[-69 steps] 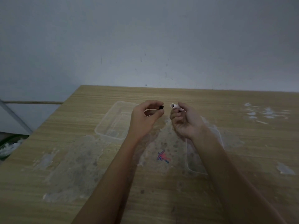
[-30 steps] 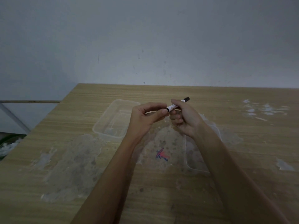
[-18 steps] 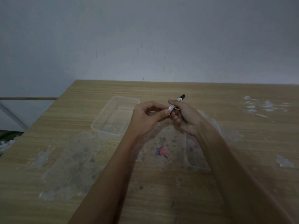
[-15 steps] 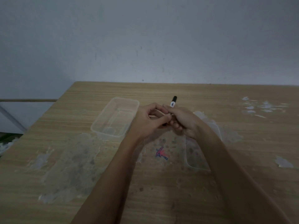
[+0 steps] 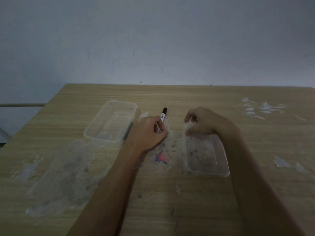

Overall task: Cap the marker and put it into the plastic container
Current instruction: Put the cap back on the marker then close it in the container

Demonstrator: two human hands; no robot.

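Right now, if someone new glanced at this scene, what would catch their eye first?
The left hand holding a capped marker at table centre, its black cap pointing away. Next, the clear plastic container just left of it, and the red-and-blue scribble on the wooden table between the forearms.

I am seeing two bare forearms reaching in from the bottom edge, with no sleeves, watch, rings or gloves showing. The left hand point(image 5: 148, 132) and right hand point(image 5: 203, 122) are showing slim fingers; dim light is blurring finer detail like nails.
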